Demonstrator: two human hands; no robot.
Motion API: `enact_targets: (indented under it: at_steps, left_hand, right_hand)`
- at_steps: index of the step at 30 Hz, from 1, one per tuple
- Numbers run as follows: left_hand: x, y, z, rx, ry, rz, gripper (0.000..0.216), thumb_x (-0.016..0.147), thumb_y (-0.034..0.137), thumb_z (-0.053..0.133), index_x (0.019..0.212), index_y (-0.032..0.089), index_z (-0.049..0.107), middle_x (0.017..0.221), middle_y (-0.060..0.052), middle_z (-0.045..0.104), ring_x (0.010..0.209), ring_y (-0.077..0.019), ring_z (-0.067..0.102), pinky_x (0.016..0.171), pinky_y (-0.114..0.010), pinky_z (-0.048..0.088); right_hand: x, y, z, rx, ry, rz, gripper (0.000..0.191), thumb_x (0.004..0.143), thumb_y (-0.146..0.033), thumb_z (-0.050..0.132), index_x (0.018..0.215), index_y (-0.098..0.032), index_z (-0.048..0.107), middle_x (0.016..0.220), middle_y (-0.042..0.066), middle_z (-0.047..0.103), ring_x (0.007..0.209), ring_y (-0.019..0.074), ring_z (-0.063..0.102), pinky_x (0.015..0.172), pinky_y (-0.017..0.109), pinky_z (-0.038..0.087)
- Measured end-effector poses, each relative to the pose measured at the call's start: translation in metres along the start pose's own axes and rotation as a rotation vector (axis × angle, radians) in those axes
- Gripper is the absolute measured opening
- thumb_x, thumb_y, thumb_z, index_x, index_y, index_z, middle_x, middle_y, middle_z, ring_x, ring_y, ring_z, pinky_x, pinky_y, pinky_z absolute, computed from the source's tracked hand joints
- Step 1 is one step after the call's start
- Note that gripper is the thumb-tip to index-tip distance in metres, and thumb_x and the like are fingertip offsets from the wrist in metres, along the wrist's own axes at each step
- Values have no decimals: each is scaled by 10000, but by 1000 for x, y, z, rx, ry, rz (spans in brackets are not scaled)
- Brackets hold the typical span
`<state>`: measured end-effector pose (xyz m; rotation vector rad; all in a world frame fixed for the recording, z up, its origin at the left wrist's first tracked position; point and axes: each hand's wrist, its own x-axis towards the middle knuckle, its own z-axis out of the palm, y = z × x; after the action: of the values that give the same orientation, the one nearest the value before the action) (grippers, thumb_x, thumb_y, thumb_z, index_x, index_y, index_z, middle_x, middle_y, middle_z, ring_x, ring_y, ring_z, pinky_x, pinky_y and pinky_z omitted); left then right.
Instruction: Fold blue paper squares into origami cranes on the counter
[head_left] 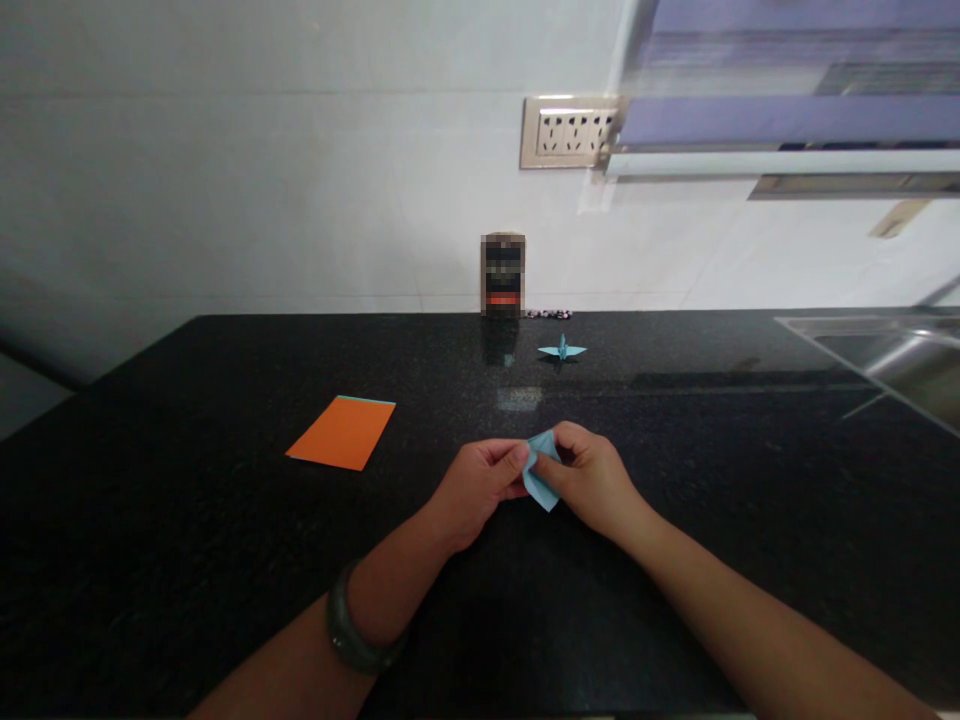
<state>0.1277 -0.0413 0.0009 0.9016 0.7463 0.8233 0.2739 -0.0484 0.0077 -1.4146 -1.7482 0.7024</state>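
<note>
A small folded piece of light blue paper [540, 473] is pinched between both hands just above the black countertop [225, 560]. My left hand [480, 488] grips its left edge with thumb and fingers closed. My right hand [592, 478] closes on its right side, fingers curled over the fold. A dark band sits on my left wrist. A finished light blue paper crane [562, 349] stands farther back on the counter, well apart from the hands.
An orange paper sheet [343, 432] lies flat to the left. A small dark box [502, 275] stands against the white wall, beads beside it. A wall socket strip [570, 132] sits above. A steel sink [892, 360] is at the right.
</note>
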Motion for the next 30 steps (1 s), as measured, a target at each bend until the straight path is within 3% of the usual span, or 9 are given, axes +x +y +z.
enact_targets:
  at_steps: [7, 16, 19, 30]
  left_hand:
    - [-1, 1, 0, -44, 59, 10, 327, 740, 355, 605, 926, 89, 644, 773, -68, 642, 709, -130, 577, 723, -295, 460]
    - [-2, 4, 3, -174, -3, -43, 216, 743, 281, 603, 856, 102, 647, 788, -65, 647, 728, -131, 587, 754, -299, 442]
    - [-2, 6, 3, -193, 15, -56, 188, 723, 245, 615, 827, 94, 654, 771, -64, 648, 735, -136, 589, 765, -299, 439]
    - [-3, 1, 0, -67, 25, -93, 281, 698, 340, 648, 890, 135, 655, 785, -45, 627, 687, -107, 569, 653, -250, 450]
  right_hand:
    - [0, 4, 2, 84, -55, 41, 89, 719, -227, 570, 752, -164, 622, 685, 27, 591, 615, 141, 534, 561, 256, 419]
    - [0, 2, 0, 1, -15, -54, 173, 784, -256, 515, 638, -173, 555, 650, 18, 537, 631, 138, 510, 577, 252, 412]
    - [-1, 2, 0, 103, -9, -29, 157, 819, -283, 477, 728, -182, 558, 679, 19, 559, 632, 136, 515, 574, 249, 418]
    - [0, 0, 0, 120, -6, 22, 187, 816, -309, 474, 752, -178, 590, 676, 22, 577, 615, 140, 531, 565, 251, 423]
